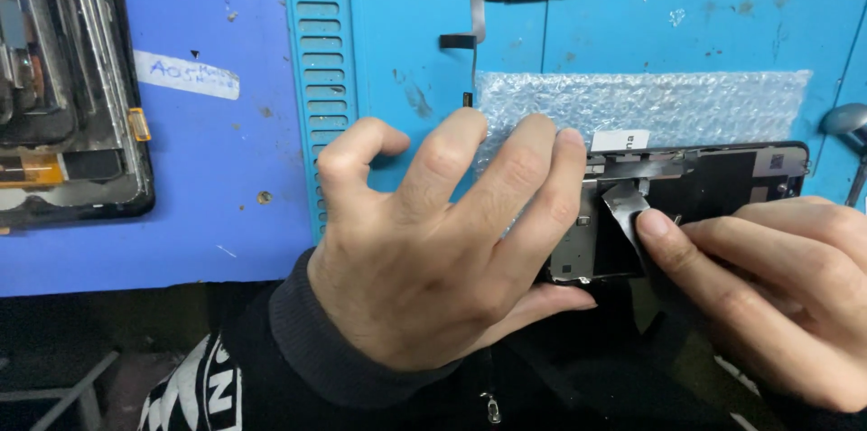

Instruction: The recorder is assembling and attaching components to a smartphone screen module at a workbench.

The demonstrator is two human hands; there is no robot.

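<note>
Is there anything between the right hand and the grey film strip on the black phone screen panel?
Nothing visible. The right hand already touches the grey film strip with its fingertips, while the left hand holds the black panel at its left end.

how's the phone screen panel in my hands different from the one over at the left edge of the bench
The panel in your hands lies crosswise over bubble wrap, held by your left hand and right hand. The left panel lies lengthwise on the blue mat, untouched and cut off by the frame. Both are dark-framed.
</note>
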